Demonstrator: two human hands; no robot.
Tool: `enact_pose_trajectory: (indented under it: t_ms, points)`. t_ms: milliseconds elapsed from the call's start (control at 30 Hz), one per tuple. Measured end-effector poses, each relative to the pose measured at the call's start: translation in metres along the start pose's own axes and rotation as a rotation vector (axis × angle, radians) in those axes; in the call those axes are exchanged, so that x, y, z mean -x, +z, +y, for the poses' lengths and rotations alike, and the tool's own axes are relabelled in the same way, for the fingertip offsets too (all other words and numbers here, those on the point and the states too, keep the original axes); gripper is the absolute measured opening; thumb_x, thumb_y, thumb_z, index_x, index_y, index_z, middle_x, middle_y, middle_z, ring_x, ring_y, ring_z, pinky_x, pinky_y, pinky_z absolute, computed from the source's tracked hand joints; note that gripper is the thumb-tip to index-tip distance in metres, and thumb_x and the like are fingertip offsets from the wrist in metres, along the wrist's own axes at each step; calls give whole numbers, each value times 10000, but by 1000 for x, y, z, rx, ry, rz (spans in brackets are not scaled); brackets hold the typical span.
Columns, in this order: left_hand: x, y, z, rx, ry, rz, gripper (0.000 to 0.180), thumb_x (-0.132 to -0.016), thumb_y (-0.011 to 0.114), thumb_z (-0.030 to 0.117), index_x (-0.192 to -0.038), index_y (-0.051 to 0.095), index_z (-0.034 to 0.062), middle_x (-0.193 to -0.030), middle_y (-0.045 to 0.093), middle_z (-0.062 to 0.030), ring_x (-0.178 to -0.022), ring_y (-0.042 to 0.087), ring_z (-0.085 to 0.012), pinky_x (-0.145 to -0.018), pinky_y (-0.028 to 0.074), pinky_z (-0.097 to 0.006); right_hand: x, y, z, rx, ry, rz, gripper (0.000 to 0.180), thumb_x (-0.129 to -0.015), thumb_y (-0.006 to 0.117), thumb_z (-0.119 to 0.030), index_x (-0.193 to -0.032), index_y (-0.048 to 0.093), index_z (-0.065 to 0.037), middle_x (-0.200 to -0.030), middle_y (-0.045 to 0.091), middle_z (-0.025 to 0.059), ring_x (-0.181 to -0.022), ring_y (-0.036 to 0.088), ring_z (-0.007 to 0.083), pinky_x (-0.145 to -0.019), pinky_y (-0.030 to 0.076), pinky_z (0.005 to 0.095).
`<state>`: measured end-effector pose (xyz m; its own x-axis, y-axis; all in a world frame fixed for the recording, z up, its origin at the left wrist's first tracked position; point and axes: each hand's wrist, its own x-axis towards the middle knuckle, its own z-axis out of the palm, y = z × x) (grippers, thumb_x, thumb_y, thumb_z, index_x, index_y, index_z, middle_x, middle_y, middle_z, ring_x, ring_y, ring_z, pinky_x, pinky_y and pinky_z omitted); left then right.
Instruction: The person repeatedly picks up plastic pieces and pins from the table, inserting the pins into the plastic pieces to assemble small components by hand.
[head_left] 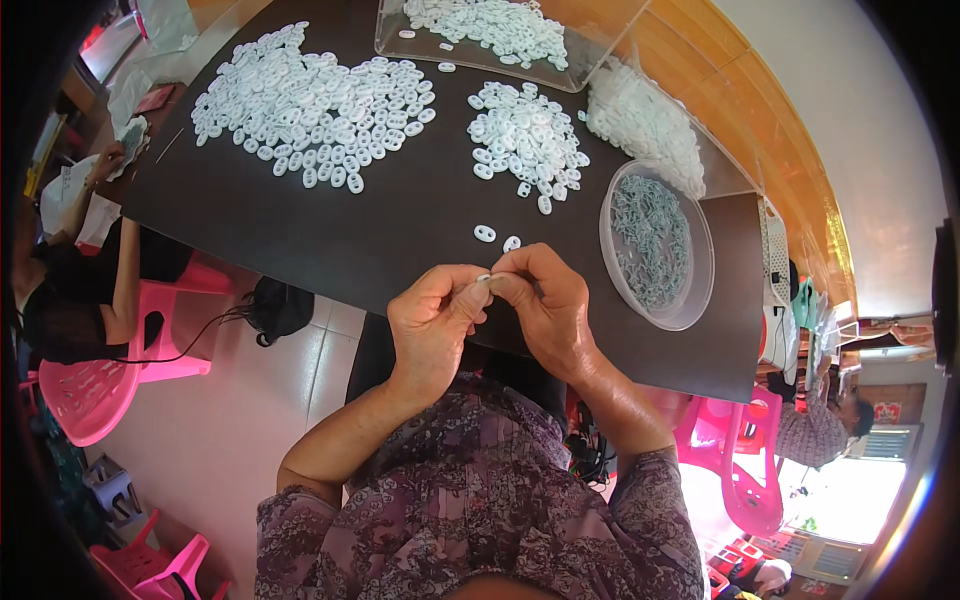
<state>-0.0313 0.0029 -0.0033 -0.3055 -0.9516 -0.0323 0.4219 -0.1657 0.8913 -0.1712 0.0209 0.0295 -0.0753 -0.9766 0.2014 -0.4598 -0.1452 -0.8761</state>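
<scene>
The white pieces (325, 105) look like smooth plastic, the tub (678, 319) glossy clear plastic, the tabletop (400, 215) matt.

table (270, 222): left pile (310, 105) | middle pile (527, 135), two pieces (485, 234) before it | tub (700, 262) right | bag (645, 122) behind tub

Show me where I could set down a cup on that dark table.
The dark table is bare between the large white pile and the left hand, and from the round tub to the front edge, right of the right hand. Farther back it's crowded: small white pile, clear box, stuffed bag.
</scene>
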Motion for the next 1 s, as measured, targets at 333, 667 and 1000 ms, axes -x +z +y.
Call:
enact_pose_trajectory:
  t_ms: [333,667,1000]
  points:
    - [-2,-6,2,61,-65,-1,144,-900,606,113,-977,628,-7,-800,613,-21,-642,517,-46,-549,414,-172,2,1,-5,-251,167,-53,63,-864,596,-18,-898,584,34,-859,626,79,-766,580,89,-654,465,232]
    - [5,0,-7,56,40,39,123,-892,614,90,-951,625,-17,-773,591,-8,-638,513,-43,-540,417,-171,8,15,5,15,-104,87,44,-802,614,1,-800,571,-8,-699,536,85,-657,534,223,-585,426,316]
    - [-7,-12,4,119,-33,62,122,-877,612,56,-935,626,-50,-775,629,-95,-588,557,-117,-517,456,-231,-9,-35,25,400,-161,199,188,-785,621,31,-960,655,-28,-863,624,74,-785,577,192,-706,448,288]
